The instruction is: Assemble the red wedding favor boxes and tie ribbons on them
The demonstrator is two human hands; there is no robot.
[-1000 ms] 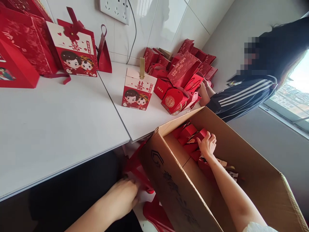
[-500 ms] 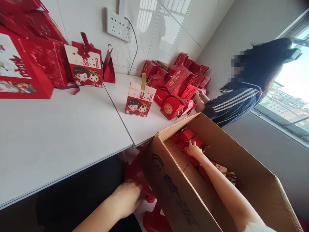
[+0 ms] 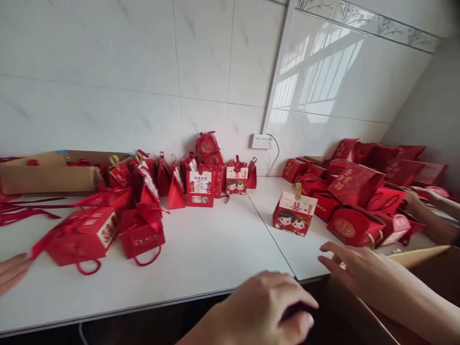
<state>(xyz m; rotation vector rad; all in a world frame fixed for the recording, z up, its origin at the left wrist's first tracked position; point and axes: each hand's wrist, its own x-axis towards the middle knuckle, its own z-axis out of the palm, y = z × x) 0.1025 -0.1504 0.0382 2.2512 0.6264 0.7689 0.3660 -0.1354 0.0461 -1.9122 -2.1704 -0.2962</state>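
So, right hand [image 3: 354, 268] is open with the fingers spread and nothing in it, hovering over the front edge of the white table [image 3: 201, 258], just beside the flap of the cardboard box [image 3: 417, 255] at lower right. Left hand [image 3: 258, 309] is curled with the knuckles up, low down in front of the table edge; can't tell if it's gripping anything, it's dark under the fingers. Closest thing on the table is the small couple box [image 3: 295, 218], red and white with a cartoon pair on it, standing upright near the seam between the two tabletops, apart from both hands. Behind it sits a pile of red gift boxes [image 3: 359, 191], with a co-worker's hand [image 3: 413, 199] in it. More red bags [image 3: 140, 235] stand to the left.
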